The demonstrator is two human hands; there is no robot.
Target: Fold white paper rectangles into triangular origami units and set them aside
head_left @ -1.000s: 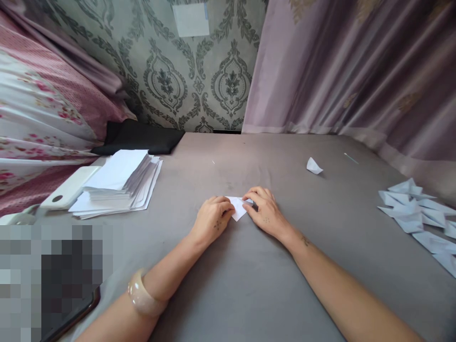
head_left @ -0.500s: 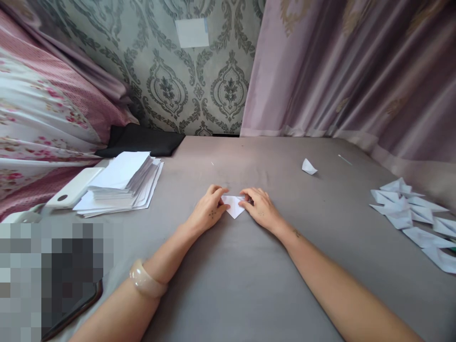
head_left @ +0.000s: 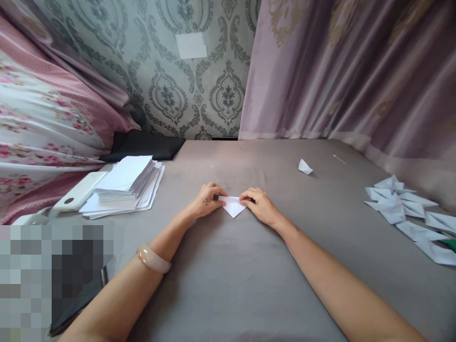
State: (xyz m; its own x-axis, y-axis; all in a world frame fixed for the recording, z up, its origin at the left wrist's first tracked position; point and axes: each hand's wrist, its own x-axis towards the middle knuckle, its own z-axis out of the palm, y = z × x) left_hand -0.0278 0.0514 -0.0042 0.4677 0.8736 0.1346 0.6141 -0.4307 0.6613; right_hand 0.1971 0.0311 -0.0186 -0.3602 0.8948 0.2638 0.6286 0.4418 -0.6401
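Observation:
A small white folded paper (head_left: 233, 207), shaped like a triangle with its point toward me, lies on the grey cloth between my hands. My left hand (head_left: 207, 199) pinches its left corner between thumb and fingers. At the opposite corner, my right hand (head_left: 261, 205) grips the paper the same way, fingers curled over the edge. A crease runs down the middle of the triangle. Parts of both corners are hidden under my fingertips.
A stack of white paper sheets (head_left: 124, 183) sits at the left beside a white device (head_left: 80, 192). Several folded paper pieces (head_left: 394, 209) are heaped at the right. One lone folded piece (head_left: 305, 166) lies farther back. A black cloth (head_left: 146, 146) rests behind the stack.
My left hand has shifted slightly left along the triangle, showing more of its left side. The right hand stays at its corner. The whole view has tilted up a little.

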